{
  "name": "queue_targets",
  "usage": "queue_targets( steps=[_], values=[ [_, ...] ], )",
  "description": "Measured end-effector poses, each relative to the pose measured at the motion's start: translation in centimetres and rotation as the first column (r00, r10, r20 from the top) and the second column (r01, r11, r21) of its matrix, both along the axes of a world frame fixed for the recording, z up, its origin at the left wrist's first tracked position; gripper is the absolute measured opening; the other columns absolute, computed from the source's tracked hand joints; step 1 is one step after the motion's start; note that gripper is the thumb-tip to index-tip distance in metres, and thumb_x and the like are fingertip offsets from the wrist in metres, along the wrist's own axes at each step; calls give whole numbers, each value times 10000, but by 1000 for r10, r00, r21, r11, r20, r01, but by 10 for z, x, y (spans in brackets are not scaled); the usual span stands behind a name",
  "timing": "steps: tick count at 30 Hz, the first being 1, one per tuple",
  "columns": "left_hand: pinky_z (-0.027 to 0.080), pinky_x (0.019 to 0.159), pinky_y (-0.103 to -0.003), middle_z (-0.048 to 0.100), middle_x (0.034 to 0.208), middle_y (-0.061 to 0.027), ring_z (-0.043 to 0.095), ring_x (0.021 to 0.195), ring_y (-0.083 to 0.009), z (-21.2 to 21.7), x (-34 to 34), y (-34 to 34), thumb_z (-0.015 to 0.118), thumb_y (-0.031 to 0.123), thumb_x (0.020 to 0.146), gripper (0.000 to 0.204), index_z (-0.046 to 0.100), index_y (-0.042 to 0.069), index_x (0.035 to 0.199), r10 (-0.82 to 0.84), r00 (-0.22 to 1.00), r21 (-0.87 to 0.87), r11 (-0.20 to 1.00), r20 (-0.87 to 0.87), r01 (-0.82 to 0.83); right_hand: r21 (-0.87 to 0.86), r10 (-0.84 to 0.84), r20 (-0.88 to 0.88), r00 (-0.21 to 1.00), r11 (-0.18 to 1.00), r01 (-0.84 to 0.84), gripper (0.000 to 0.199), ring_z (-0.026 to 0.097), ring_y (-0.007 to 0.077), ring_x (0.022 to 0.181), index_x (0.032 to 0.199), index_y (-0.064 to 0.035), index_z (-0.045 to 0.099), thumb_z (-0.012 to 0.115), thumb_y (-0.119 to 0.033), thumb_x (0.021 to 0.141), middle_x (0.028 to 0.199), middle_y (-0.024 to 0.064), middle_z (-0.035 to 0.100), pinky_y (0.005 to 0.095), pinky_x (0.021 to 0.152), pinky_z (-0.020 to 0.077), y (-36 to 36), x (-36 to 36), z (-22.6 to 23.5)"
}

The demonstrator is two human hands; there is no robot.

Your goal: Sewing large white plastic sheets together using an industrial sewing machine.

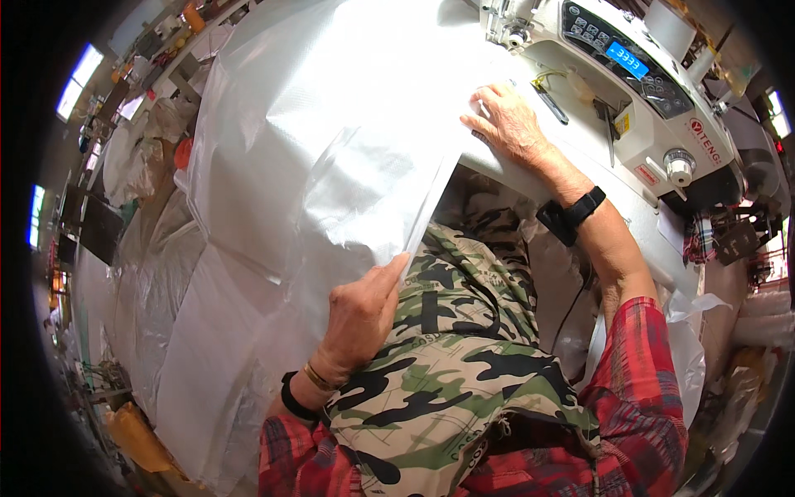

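Note:
A large white plastic-like sheet (248,157) spreads over the sewing table and drapes down to the left, its folded edge running toward the machine. My left hand (364,311) is closed on that edge near my lap, fingers mostly behind or under the material. Farther up, my right hand (509,123) is closed with curled fingers on the same sheet, at the table beside the machine. The white sewing machine (646,91), with a lit control panel, stands at the upper right. Its needle area lies at the top, past my right hand.
Dark-handled snips (551,103) lie on the machine bed right of my right hand. A thread cone (669,29) stands behind the machine. Crumpled clear plastic (137,170) and a shelf with clutter are at the left. A camouflage apron (447,356) covers my lap.

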State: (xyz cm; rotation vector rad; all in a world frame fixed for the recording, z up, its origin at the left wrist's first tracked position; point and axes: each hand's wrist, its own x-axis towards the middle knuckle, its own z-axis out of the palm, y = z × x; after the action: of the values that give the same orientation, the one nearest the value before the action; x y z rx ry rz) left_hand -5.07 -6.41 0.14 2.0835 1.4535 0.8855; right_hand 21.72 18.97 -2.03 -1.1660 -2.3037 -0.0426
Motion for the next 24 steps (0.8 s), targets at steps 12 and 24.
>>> queue_targets(
  steps=[12, 24],
  values=[
    [496, 669, -433, 588, 865, -167, 608, 759, -372, -35, 2, 26, 535, -4, 818, 310, 669, 21, 1097, -106, 994, -52, 993, -32, 104, -91, -53, 64, 997, 994, 59, 545, 534, 367, 1179, 1151, -22, 628, 680, -492, 880, 1180, 194, 592, 484, 999, 436, 2, -1, -2],
    [459, 596, -430, 557, 760, -157, 578, 654, -358, -28, 10, 111, 546, -4, 786, 199, 695, 16, 915, -132, 987, 176, 973, -94, 147, -141, 16, 183, 983, 990, 10, 881, 393, 415, 1378, 1341, 87, 475, 532, -676, 903, 1444, 297, 449, 514, 1120, 296, 12, -1, -5]
  ],
)
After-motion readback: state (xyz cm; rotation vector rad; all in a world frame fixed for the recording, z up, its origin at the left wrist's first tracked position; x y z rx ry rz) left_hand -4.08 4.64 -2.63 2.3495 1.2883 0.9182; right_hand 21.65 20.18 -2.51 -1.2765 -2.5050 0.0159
